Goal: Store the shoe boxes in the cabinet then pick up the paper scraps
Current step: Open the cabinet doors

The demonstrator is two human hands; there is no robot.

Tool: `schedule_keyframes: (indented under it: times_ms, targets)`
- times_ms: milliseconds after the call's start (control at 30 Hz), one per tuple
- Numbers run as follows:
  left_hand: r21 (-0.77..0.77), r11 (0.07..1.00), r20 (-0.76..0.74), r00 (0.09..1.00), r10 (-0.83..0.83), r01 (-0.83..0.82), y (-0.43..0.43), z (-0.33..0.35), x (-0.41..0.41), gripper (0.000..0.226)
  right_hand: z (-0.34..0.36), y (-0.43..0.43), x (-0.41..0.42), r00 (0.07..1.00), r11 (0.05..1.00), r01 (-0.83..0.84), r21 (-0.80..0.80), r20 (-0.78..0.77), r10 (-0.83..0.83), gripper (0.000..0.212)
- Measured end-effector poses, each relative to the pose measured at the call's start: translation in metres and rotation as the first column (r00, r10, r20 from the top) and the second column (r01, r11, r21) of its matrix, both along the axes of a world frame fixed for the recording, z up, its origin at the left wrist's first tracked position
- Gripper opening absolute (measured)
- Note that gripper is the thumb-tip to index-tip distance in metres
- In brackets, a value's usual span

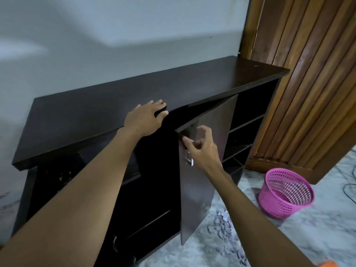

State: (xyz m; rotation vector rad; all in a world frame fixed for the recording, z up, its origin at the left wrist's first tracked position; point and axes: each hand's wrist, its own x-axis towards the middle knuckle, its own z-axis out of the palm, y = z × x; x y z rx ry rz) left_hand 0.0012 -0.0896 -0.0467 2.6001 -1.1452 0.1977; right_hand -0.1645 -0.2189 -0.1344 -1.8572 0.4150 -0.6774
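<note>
A dark brown cabinet [119, 105] stands against the wall. One of its doors [200, 189] hangs partly open, swung outward. My left hand [144, 118] lies flat on the front edge of the cabinet top, fingers over the edge. My right hand [200, 147] hovers at the upper edge of the open door, near its metal handle [189, 160], fingers curled and apart, holding nothing. Paper scraps [225, 230] lie scattered on the marbled floor below the door. The cabinet's inside is dark, and no shoe boxes show.
A pink mesh basket [285, 193] stands on the floor to the right of the cabinet. Open shelves [244, 128] fill the cabinet's right end. A wooden slatted door [308, 74] stands behind. A black cable [348, 189] lies at the far right.
</note>
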Motion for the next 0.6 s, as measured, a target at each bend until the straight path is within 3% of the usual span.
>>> schedule_keyframes:
  times_ms: [67,133,333,600]
  targets:
    - [0.009,1.0,0.005,1.0,-0.002,0.002,0.0,0.001,-0.001,0.048,0.003,0.005,-0.013,0.997,0.994,-0.007,-0.107,-0.072,-0.001,0.075]
    - [0.011,1.0,0.017,1.0,0.002,-0.002,0.0,0.0,-0.002,0.048,0.003,0.009,-0.023,0.984,0.979,0.019,-0.202,-0.169,-0.054,0.09]
    - [0.021,1.0,0.001,1.0,0.02,-0.02,0.002,0.0,-0.003,0.049,0.012,0.016,-0.024,0.968,0.954,0.08,-0.29,-0.208,-0.144,0.071]
    - [-0.028,0.999,0.028,0.999,0.046,-0.046,0.006,0.006,-0.021,0.047,0.023,0.019,-0.039,0.943,0.851,0.162,-0.499,-0.176,-0.283,0.063]
